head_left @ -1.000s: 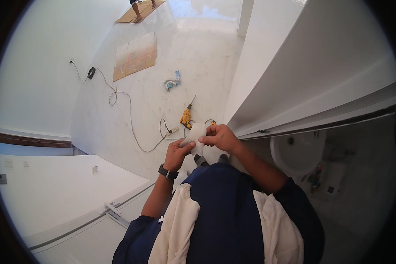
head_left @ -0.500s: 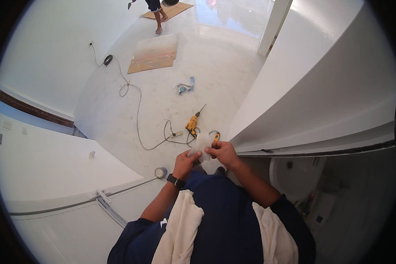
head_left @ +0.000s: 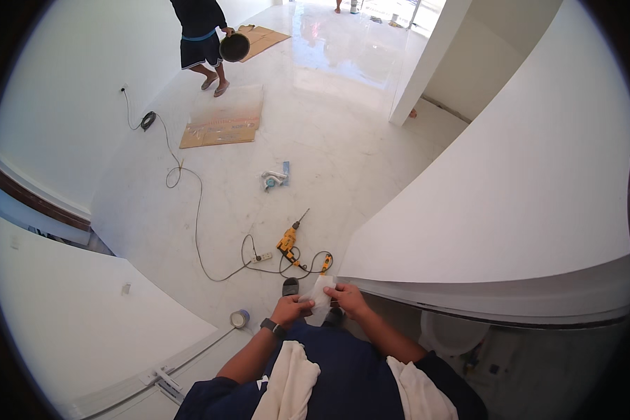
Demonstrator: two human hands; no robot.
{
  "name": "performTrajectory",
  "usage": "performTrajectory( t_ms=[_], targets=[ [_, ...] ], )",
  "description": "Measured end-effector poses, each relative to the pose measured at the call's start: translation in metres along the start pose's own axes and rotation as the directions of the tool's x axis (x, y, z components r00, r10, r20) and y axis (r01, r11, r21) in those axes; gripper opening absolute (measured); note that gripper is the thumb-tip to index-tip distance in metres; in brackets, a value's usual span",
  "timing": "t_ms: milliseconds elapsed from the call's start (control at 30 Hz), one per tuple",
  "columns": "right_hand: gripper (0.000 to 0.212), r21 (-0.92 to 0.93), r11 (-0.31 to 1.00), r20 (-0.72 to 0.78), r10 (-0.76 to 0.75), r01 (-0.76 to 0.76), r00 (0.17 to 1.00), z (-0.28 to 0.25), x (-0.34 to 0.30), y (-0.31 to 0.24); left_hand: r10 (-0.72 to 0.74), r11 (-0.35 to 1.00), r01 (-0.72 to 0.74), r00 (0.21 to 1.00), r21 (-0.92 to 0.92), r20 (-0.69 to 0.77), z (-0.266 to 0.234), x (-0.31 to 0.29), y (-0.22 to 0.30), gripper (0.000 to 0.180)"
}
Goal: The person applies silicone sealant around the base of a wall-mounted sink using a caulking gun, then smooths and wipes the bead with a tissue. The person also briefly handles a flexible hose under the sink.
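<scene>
A crumpled, whitish translucent plastic bag (head_left: 321, 292) is stretched between my hands in front of my body; its contents cannot be made out. My left hand (head_left: 292, 310) pinches its left side, thumb on top. On the opposite side my right hand (head_left: 349, 301) grips its upper edge between thumb and fingers. Just beyond the bag, a yellow-and-black power drill (head_left: 288, 242) with a long bit lies on the floor. Its cable loops around next to a white power strip (head_left: 262, 257).
A small can (head_left: 239, 318) stands left of my hands. Ahead lie a clear packet with grey and blue parts (head_left: 274, 179) and a cardboard sheet (head_left: 220, 133). A long cable (head_left: 199, 231) crosses the floor. Another person (head_left: 201, 42) carries a black bucket (head_left: 234, 47). White panels flank me.
My view has tilted up, so the floor things sit lower in the picture. The other person has come closer with the bucket. Both hands still hold the bag, now turned somewhat.
</scene>
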State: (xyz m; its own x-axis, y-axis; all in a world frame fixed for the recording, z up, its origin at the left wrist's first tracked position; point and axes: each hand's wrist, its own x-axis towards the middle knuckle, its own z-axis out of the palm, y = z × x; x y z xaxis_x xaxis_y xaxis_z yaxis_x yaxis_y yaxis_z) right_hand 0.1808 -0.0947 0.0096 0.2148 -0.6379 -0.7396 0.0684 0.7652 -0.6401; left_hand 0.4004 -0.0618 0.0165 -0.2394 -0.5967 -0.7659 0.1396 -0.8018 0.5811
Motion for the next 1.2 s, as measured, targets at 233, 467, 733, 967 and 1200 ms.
performTrajectory(
  t_ms=[233,467,733,967,1200],
  targets=[
    [0.027,0.137,0.987,-0.043,0.092,-0.086,0.995,0.03,0.079,0.015,-0.123,0.989,0.131,0.984,-0.064,0.125,-0.072,0.057,0.027,0.048],
    [0.035,0.423,0.898,-0.194,0.225,-0.126,0.955,0.018,0.177,0.017,-0.143,0.989,0.147,0.981,0.02,-0.134,-0.164,0.074,0.036,0.072],
    [0.044,0.506,0.81,-0.242,0.463,-0.297,0.852,-0.029,0.21,0.029,-0.19,0.972,0.226,0.913,0.061,-0.36,-0.254,0.078,0.052,0.059],
    [0.028,0.108,0.969,-0.306,0.243,-0.22,0.921,-0.033,0.139,0.069,-0.133,0.971,0.176,0.959,0.162,-0.249,-0.255,0.138,0.062,0.053],
    [0.045,0.563,0.809,-0.109,0.275,-0.169,0.955,-0.073,0.009,0.136,-0.223,0.886,0.244,0.97,0.395,-0.098,-0.217,0.212,0.026,0.039]
  ],
)
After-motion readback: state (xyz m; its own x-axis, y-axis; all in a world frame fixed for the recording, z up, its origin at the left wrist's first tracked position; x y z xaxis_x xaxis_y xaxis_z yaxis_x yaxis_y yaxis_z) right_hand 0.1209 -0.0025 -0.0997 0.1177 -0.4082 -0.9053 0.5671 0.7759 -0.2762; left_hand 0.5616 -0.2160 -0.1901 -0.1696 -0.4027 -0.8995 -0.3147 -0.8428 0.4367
